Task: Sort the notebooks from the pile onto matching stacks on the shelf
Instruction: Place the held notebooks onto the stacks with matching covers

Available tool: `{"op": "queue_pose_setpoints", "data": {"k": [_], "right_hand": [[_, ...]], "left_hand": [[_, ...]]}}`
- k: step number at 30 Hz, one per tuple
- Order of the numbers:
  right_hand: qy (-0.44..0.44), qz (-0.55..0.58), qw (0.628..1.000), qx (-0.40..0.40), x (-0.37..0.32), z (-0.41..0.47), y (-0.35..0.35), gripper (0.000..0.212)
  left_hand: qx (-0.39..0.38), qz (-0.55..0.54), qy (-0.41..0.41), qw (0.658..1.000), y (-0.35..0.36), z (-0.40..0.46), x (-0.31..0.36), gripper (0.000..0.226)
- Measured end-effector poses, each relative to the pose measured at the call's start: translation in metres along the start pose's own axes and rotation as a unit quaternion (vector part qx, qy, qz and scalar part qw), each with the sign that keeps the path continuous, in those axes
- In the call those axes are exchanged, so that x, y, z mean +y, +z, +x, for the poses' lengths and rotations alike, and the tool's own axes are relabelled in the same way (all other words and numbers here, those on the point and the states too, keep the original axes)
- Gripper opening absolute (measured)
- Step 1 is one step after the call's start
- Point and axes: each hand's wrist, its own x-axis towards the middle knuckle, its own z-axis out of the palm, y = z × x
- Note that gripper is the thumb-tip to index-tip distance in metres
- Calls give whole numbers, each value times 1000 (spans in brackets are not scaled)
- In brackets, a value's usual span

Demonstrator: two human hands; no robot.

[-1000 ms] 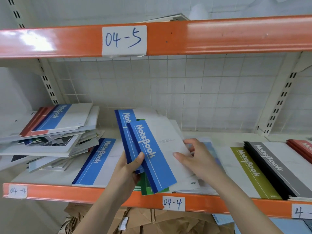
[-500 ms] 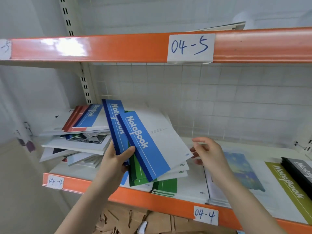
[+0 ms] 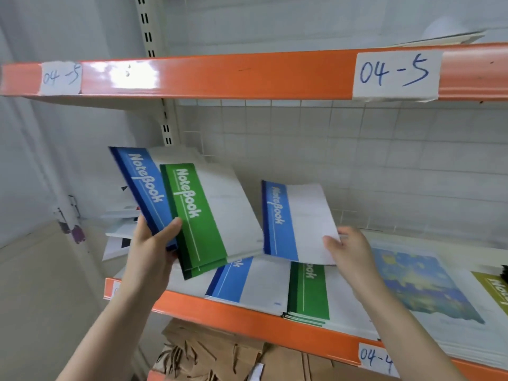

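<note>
The shelf (image 3: 247,323), labelled 04-4 on its orange front beam, carries the sorted stacks. The blue stack (image 3: 247,284) lies flat near the front edge, left of centre; the green stack (image 3: 310,295) lies just beside it to the right, touching or nearly so.

The left hand (image 3: 154,248) grips a fanned bundle of notebooks raised above the left end of the shelf, thumb pressed on the covers. A green notebook (image 3: 203,215) sits on top, and a blue one (image 3: 143,185) shows behind it.

The right hand (image 3: 349,248) pinches 1 blue notebook (image 3: 297,221) at its lower right corner and holds it tilted in the air, partly above the green stack.

Procedure for this step, judged from the layout:
1. Carry the blue notebook left until it is over the blue stack, not the green one beneath it now.
2. Turn it so the coloured band lies along the same side as the stack's band.
3. Lower it flat, square the edges, then let go.

Obstruction: the left-hand bundle overhangs the upper left part of the blue stack and may foul the placement; lift or shift it clear first.

Other items: a notebook with a blue-and-yellow picture cover (image 3: 423,284) lies right of the green stack, and an olive notebook (image 3: 494,292) at the right frame edge. A loose pile (image 3: 121,229) sits behind the left hand. Brown cardboard (image 3: 209,350) lies below the shelf. The upper beam (image 3: 247,75) carries 2 labels reading 04-5.
</note>
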Motion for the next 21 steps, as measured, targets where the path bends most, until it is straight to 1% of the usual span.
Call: {"op": "queue_pose_setpoints", "data": {"k": [2, 5, 7, 9, 11, 13, 14, 15, 17, 19, 20, 21], "right_hand": [[22, 10, 1000, -15, 6, -1, 1, 12], [74, 27, 993, -83, 14, -7, 8, 18], [89, 2, 990, -108, 16, -12, 15, 25], [50, -106, 987, -109, 15, -16, 21, 28], [-28, -237, 968, -78, 13, -18, 29, 30], [-101, -292, 950, -53, 7, -22, 39, 32], [-137, -300, 942, -60, 3, -24, 45, 32], [-170, -309, 932, -82, 0, -26, 53, 34], [-220, -336, 903, -154, -2, -30, 70, 43], [-227, -383, 866, -229, 1, -33, 83, 52], [-230, -407, 847, -253, 2, -35, 87, 56], [-234, -419, 836, -266, 4, -38, 90, 58]], "left_hand": [[24, -7, 26, 999, -13, 8, 5, 37], [50, -33, 47, 997, -31, 16, 7, 41], [60, -43, 54, 996, -38, 18, 6, 40], [63, -49, 52, 995, -41, 19, 5, 38], [56, -55, 48, 996, -42, 18, 3, 38], [50, -57, 42, 996, -42, 15, 2, 37], [47, -55, 39, 997, -41, 14, 1, 36], [44, -52, 38, 997, -41, 13, 0, 36], [41, -48, 36, 997, -41, 10, 0, 36], [43, -53, 32, 997, -42, 8, 0, 34], [43, -56, 31, 997, -42, 7, 1, 34], [42, -56, 31, 997, -42, 6, 2, 34]]}}
